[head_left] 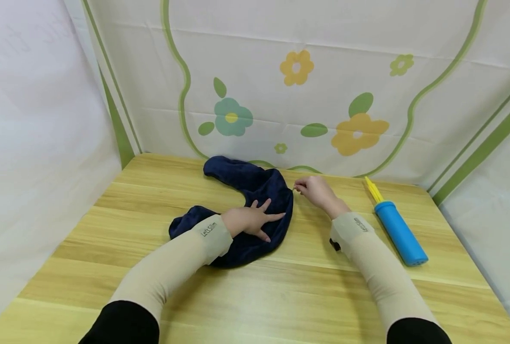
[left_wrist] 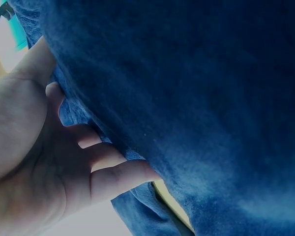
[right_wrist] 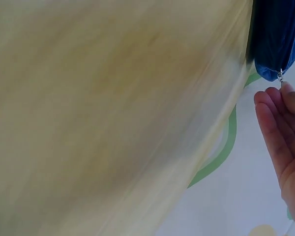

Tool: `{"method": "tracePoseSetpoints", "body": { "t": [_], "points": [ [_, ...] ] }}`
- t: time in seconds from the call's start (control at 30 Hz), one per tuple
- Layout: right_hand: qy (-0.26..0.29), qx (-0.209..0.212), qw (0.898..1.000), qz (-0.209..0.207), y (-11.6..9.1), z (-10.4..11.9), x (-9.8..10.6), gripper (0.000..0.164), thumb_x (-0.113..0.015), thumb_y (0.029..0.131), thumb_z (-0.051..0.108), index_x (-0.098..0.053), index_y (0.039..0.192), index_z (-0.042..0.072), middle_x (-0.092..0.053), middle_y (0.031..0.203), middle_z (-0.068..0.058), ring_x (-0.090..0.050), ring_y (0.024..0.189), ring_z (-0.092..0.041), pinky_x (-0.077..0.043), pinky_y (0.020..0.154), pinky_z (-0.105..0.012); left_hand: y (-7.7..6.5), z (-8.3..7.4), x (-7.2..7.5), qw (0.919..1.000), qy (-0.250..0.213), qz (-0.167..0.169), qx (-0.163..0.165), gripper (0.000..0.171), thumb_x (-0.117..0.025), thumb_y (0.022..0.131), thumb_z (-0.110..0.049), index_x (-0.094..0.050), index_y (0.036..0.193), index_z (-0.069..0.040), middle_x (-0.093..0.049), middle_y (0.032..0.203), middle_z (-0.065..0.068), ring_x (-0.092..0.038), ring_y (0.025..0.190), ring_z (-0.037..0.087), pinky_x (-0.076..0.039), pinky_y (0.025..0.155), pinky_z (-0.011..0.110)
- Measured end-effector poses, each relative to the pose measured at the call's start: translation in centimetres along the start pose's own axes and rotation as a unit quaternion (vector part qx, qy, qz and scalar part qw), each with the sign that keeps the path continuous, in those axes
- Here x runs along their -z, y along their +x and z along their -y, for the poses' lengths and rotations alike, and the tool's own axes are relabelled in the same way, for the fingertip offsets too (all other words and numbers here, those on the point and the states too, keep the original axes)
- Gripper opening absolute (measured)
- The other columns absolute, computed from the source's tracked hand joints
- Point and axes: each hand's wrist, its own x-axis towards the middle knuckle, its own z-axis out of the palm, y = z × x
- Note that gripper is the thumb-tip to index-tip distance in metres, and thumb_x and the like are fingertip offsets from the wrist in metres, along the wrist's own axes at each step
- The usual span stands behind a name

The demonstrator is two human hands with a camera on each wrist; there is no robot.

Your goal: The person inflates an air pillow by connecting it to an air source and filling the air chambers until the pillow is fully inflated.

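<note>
A dark navy, U-shaped neck pillow (head_left: 276,188) of plush fabric lies on the wooden table, its opening toward the left. Spread flat on its lower middle, my left hand (head_left: 250,220) presses the fabric with fingers apart. In the left wrist view the same hand (left_wrist: 64,142) lies against the blue cloth. At the pillow's right edge my right hand (head_left: 317,192) pinches a small metal zipper pull (right_wrist: 280,77) between thumb and fingertips. A zipper seam runs up the pillow's side from that pull in the right wrist view.
On the right of the table (head_left: 280,306) lies a blue hand pump (head_left: 401,234) with a yellow nozzle (head_left: 373,190) pointing away. A white fabric backdrop (head_left: 255,62) with printed flowers stands behind the table's far edge, and white cloth hangs on both sides.
</note>
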Motion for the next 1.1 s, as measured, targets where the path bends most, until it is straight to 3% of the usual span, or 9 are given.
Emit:
{"method": "tracePoseSetpoints", "body": {
  "t": [0.2,0.47,0.73,1.1],
  "points": [
    [-0.020,0.013,1.000,-0.020,0.8,0.1,-0.2,0.018,-0.063,0.103,0.010,-0.077,0.097,0.001,-0.068,0.078,-0.004,-0.060,0.066,-0.016,-0.051,0.068,-0.039,0.2,0.0,-0.1,1.0000,0.005,0.000,0.000,0.086,-0.061,0.097,-0.054,-0.006,0.163,-0.046,0.011,0.171,0.007,-0.005,0.154,0.043,-0.035,0.113,0.056],
    [-0.030,0.023,0.997,-0.063,1.2,-0.2,-0.1,0.015,-0.066,0.101,0.008,-0.076,0.092,0.001,-0.065,0.073,-0.003,-0.057,0.064,-0.019,-0.049,0.066,-0.040,0.3,-0.1,-0.2,0.9999,0.015,-0.002,-0.006,0.087,-0.060,0.098,-0.054,-0.004,0.164,-0.045,0.010,0.171,0.007,-0.005,0.154,0.044,-0.046,0.104,0.049],
    [-0.040,0.015,0.997,-0.066,1.5,-0.2,-0.1,0.015,-0.066,0.101,0.009,-0.078,0.099,0.000,-0.072,0.084,-0.009,-0.065,0.073,-0.023,-0.053,0.072,-0.043,0.2,0.1,-0.2,0.9999,0.013,-0.003,-0.006,0.087,-0.061,0.097,-0.054,-0.004,0.163,-0.045,0.011,0.170,0.007,-0.005,0.153,0.045,-0.044,0.106,0.051],
    [-0.070,-0.001,0.994,-0.087,2.8,-0.1,-0.7,0.019,-0.065,0.102,0.012,-0.077,0.110,-0.001,-0.075,0.108,-0.016,-0.071,0.099,-0.033,-0.054,0.089,-0.047,0.0,0.1,-0.1,0.9999,0.008,-0.005,-0.010,0.087,-0.061,0.097,-0.054,-0.005,0.164,-0.045,0.012,0.170,0.008,-0.005,0.153,0.046,-0.038,0.111,0.055]
  ]
}}
